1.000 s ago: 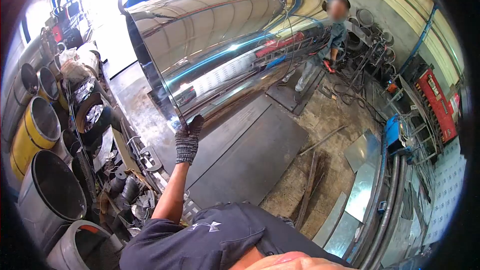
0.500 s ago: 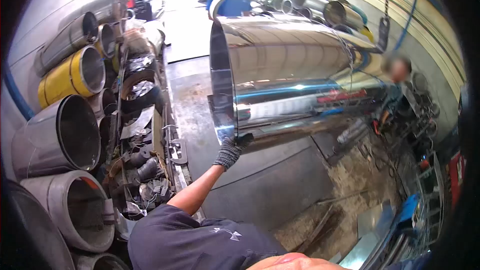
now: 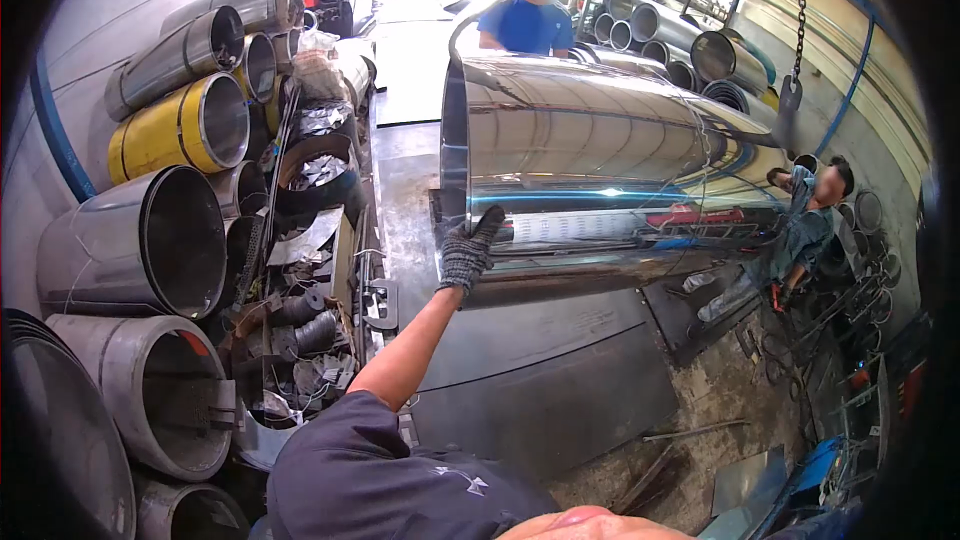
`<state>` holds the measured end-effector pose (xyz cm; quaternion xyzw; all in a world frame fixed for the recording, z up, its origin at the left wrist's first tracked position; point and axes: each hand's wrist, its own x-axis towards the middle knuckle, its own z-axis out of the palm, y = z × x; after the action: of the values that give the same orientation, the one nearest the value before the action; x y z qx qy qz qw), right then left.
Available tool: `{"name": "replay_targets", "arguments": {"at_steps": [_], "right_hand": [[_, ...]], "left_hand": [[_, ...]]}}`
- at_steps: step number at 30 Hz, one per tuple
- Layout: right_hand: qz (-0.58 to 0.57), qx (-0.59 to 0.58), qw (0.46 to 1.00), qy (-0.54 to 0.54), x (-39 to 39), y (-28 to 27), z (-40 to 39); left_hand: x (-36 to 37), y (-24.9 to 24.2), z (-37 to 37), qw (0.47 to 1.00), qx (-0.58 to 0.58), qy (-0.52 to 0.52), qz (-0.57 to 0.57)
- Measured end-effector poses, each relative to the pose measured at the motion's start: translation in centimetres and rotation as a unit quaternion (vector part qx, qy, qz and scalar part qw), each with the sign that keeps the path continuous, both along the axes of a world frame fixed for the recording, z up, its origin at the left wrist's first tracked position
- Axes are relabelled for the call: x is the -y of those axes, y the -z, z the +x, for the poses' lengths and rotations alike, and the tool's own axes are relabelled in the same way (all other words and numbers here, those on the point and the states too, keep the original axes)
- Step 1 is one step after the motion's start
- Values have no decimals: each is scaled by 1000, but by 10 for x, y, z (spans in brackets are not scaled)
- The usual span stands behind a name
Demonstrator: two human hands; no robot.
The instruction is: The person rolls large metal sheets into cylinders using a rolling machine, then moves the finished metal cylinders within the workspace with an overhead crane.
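A large, shiny rolled metal cylinder (image 3: pixel 600 150) lies on its side, its open end facing left. At the lower part of that end, my left hand (image 3: pixel 467 258), in a dark grey knitted glove, grips the rim. One digit points up along the outer surface, and the other fingers are partly hidden at the edge. A curved metal hook bar (image 3: pixel 470 20) reaches to the top of the open end. Toward the far end, a hanging chain (image 3: pixel 800 0) carries a dark block. My right hand is out of view.
One person in blue (image 3: pixel 528 25) stands behind the cylinder; another (image 3: pixel 800 225) is near its far end, holding a red-handled tool. Metal pipes (image 3: pixel 150 240) and a yellow pipe (image 3: pixel 185 125) are stacked on the left. Scrap (image 3: pixel 315 340) fills a trough beside the floor plates (image 3: pixel 550 390).
The view has shifted, so the cylinder sits slightly lower and further right. My left hand still holds the rim, a digit now pointing upward. Both other people show more fully.
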<state>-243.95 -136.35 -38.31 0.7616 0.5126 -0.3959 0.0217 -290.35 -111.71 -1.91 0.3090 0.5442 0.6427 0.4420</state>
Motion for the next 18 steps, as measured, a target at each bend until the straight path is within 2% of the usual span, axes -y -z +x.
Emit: {"name": "replay_targets", "arguments": {"at_steps": [2,3,4,5,6,7,9,10,11,12,13,14,16,18], "right_hand": [[0,1,1000,3,3,-1,-2],[0,1,1000,5,6,-2,-2],[1,1,1000,8,10,-3,-2],[2,1,1000,8,13,-5,-1],[3,3,1000,9,19,0,3],[2,5,1000,12,25,-5,3],[2,11,1000,14,43,-3,5],[2,14,1000,12,51,-2,7],[4,18,1000,7,61,0,10],[6,22,1000,1,73,1,13],[9,27,1000,-11,86,2,18],[16,35,999,-31,100,3,22],[31,60,994,-84,129,1,28],[24,80,991,-104,146,-12,28]], "left_hand": [[-12,13,-23,1000,10,17,-4],[-21,32,-38,994,-103,32,32],[-29,55,-58,956,-287,36,49],[-39,76,-77,889,-451,22,74],[-24,47,-67,956,-273,6,106],[-8,14,-57,984,-85,-26,152],[-8,15,-71,960,-250,-58,111],[-23,45,-94,899,-417,-71,117],[-38,75,-116,808,-566,-109,124],[-58,111,-142,725,-654,-138,167],[-60,118,-154,685,-689,-127,199],[-54,116,-157,714,-683,-118,97],[-46,94,-161,833,-550,-57,8],[-48,106,-176,903,-425,-42,45]]}}
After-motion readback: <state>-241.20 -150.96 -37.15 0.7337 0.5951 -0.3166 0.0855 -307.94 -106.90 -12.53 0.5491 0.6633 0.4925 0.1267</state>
